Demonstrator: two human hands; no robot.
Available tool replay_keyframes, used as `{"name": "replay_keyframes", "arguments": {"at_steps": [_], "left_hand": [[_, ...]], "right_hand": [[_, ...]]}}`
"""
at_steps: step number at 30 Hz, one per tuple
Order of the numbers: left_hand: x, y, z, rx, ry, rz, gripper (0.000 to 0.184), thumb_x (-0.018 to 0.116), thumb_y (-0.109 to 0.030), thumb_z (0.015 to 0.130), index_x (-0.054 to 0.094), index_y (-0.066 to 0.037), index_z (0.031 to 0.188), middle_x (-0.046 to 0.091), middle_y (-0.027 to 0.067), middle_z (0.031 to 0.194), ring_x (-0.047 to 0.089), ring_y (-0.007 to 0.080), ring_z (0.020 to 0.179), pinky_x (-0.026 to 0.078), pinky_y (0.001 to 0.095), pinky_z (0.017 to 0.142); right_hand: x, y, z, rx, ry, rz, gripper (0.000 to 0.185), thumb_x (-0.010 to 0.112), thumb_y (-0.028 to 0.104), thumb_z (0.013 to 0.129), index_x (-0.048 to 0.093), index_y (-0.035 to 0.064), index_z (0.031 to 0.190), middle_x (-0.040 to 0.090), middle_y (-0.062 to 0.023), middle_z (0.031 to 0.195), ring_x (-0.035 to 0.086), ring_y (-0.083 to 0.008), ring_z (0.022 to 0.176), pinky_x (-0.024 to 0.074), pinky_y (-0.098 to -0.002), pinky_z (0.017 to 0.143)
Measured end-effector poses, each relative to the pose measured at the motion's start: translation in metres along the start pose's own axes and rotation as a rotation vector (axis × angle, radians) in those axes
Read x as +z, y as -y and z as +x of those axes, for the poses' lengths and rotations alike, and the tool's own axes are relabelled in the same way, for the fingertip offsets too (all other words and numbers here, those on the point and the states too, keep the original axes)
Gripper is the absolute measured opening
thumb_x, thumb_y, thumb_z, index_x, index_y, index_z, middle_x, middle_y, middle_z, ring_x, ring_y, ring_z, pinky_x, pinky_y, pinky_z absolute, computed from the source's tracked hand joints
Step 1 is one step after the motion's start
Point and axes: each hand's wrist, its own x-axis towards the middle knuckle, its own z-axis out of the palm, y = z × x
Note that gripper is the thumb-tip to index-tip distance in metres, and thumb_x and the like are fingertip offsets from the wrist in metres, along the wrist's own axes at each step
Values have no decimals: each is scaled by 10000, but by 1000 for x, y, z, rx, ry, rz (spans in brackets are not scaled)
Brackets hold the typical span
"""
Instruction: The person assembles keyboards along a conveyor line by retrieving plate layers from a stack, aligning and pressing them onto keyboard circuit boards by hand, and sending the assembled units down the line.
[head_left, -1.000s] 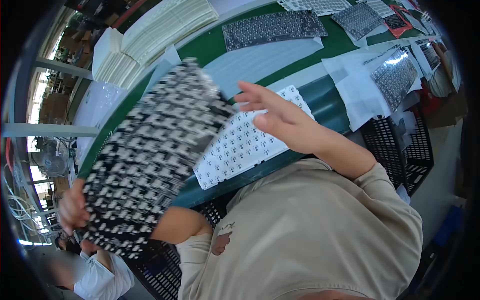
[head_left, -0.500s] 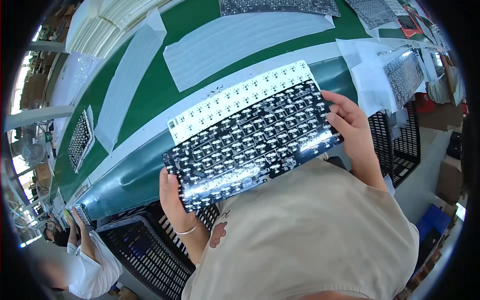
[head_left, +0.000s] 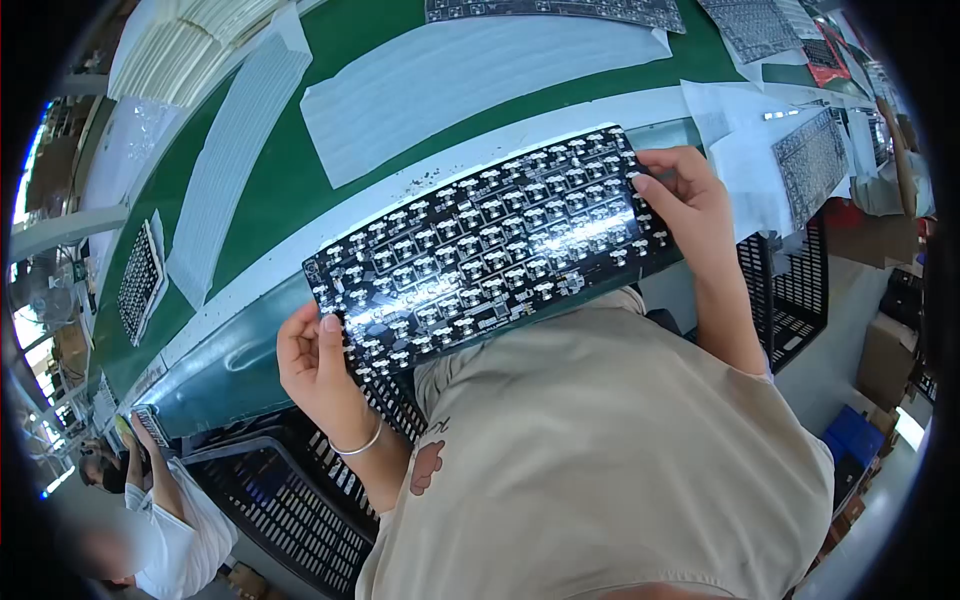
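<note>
A black keyboard circuit board point(head_left: 490, 250) with rows of small metallic switch parts is held level across the front of my body. My left hand point(head_left: 325, 375) pinches its lower left corner, thumb on top; a bracelet is on that wrist. At the right end my right hand point(head_left: 690, 200) grips the edge between thumb and fingers. The board covers nearly all of the white patterned plate, of which only a thin rim shows along the top edge. Glare washes out some of the parts.
White foam sheets point(head_left: 450, 95) lie on the green table point(head_left: 265, 205). Another board point(head_left: 140, 285) rests at the left, a bagged board point(head_left: 810, 165) at the right. Black crates point(head_left: 280, 500) stand below. A person in white point(head_left: 185, 530) sits at the lower left.
The board swung from the left side to the front, over the white plate, and then shifted slightly up and left. My right hand, apart from it at first, has taken hold of its right end.
</note>
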Motion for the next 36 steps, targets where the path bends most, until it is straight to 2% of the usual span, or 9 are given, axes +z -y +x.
{"name": "replay_keyframes", "arguments": {"at_steps": [3, 6, 13, 16, 19, 22, 25, 30, 36], "left_hand": [[3, 1, 1, -25, -6, -29, 214, 611, -3, 954, 621, 48, 1162, 654, 48, 981, 587, 78, 843, 478, 207, 763], [6, 3, 2, -38, 19, -33, 263, 651, -6, 930, 611, 49, 1184, 609, 9, 891, 545, 54, 784, 434, 183, 703], [8, 10, 4, -39, 66, -8, 327, 634, 17, 929, 593, 48, 1251, 601, -6, 871, 524, 40, 764, 412, 173, 686], [4, 17, 3, -73, 144, -38, 338, 614, -5, 944, 576, 46, 1276, 569, -25, 888, 516, 44, 806, 416, 179, 753], [5, 17, 3, -78, 161, -37, 357, 618, -3, 940, 563, 43, 1289, 553, -34, 872, 503, 39, 794, 405, 173, 734], [7, 16, 3, -79, 142, -29, 355, 619, 31, 929, 554, 37, 1277, 550, -32, 852, 482, 13, 750, 387, 154, 672], [6, 18, 2, -83, 151, -25, 354, 616, 28, 931, 548, 36, 1278, 542, -34, 852, 480, 14, 745, 386, 153, 672], [7, 17, -1, -89, 157, -11, 352, 613, 24, 933, 542, 35, 1278, 539, -34, 849, 480, 16, 746, 385, 152, 672], [7, 20, -1, -69, 158, -58, 355, 614, 19, 934, 541, 33, 1281, 544, -36, 843, 474, 15, 727, 383, 151, 665]], "right_hand": [[4, 10, 1, -111, -18, -320, 246, 708, 39, 864, 677, -2, 1105, 613, -28, 979, 545, -78, 788, 464, -220, 704], [5, 3, 1, -123, -25, -290, 252, 725, 58, 848, 689, 7, 1092, 595, -30, 982, 526, -89, 769, 456, -229, 690], [6, 6, 1, -90, -28, -360, 262, 711, 59, 857, 682, 6, 1112, 602, -37, 997, 534, -95, 750, 460, -235, 679], [8, 8, 0, -115, -20, -370, 273, 711, 56, 852, 674, 8, 1118, 594, -41, 977, 517, -89, 720, 447, -222, 659], [10, 22, -1, -127, 12, -518, 331, 690, 30, 848, 649, 17, 1176, 634, -91, 1097, 593, -164, 839, 486, -269, 753], [14, 29, 5, -596, -3, -762, 398, 661, 19, 854, 612, 25, 1249, 615, -129, 1287, 603, -276, 1059, 482, -356, 918], [5, 29, 7, -504, 225, -849, 428, 656, 48, 864, 588, 27, 1287, 547, -120, 1419, 523, -344, 1233, 413, -413, 1050], [-5, 50, 15, -461, 405, -1087, 489, 703, 206, 855, 589, 46, 1303, 546, -116, 1421, 542, -330, 1215, 356, -476, 1095], [-8, 77, 18, -432, 584, -1250, 771, 793, 395, 733, 534, 72, 1383, 477, -107, 1493, 471, -300, 1331, 240, -586, 1156]]}}
